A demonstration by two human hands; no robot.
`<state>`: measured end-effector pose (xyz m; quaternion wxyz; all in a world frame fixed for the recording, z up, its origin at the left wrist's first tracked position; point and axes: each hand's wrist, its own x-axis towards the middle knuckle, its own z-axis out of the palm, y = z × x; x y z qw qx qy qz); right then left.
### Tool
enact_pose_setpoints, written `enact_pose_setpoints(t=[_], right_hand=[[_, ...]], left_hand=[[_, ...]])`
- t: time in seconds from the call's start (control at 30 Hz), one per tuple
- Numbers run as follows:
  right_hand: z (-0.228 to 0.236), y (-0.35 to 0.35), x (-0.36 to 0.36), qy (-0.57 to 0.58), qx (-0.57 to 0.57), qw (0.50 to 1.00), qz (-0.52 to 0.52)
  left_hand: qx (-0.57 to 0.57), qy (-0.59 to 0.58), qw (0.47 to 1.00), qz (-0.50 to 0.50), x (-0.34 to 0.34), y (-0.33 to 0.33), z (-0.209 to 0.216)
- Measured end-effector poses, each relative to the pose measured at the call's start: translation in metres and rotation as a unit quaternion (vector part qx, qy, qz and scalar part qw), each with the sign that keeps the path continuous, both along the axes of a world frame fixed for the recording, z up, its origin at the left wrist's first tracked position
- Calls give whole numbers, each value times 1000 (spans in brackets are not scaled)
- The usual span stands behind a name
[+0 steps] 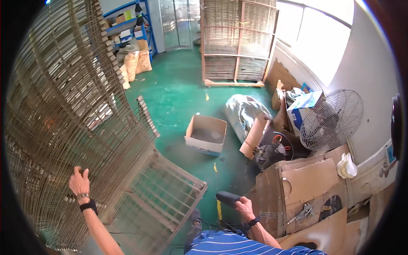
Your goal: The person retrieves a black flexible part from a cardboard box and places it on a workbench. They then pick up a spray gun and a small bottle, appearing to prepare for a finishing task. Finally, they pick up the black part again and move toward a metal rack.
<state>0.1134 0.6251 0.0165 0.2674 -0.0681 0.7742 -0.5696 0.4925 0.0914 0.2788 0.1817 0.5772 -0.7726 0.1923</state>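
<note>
On the left, my left hand (79, 182) is in front of a tall stack of brown wire racks (63, 106). Its thumb and a finger point up with a gap between them, and I cannot tell whether they touch the wires. A dark grey, elongated thing with a rounded end (228, 198) sticks out to the left of my right hand (244, 208), whose fingers are wrapped round its near end. Between the hands, at the foot of the stack, lies a brown slatted frame (170, 191).
An open cardboard box (207, 135) stands on the green floor (170, 97). At right are a wire-caged fan (333, 119), a grey plastic bag (244, 112) and large cardboard boxes (310, 180). Another rack (238, 42) and blue shelves (146, 25) stand farther back. Cables lie near my feet.
</note>
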Motion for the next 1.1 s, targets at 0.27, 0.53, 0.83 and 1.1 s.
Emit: enact_pose_setpoints(t=[0.27, 0.53, 0.83, 1.1], right_hand=[[-7, -9, 9, -55, 18, 998, 25], [11, -56, 3, 26, 75, 990, 121], [-3, -49, -1, -45, 13, 996, 79], [9, -36, -7, -23, 28, 997, 60]], left_hand=[[14, 21, 1000, 13, -13, 94, -66], [93, 24, 994, 43, -22, 192, -155], [362, 107, 925, -37, -20, 267, -320], [521, 89, 846, -70, -14, 254, -358]])
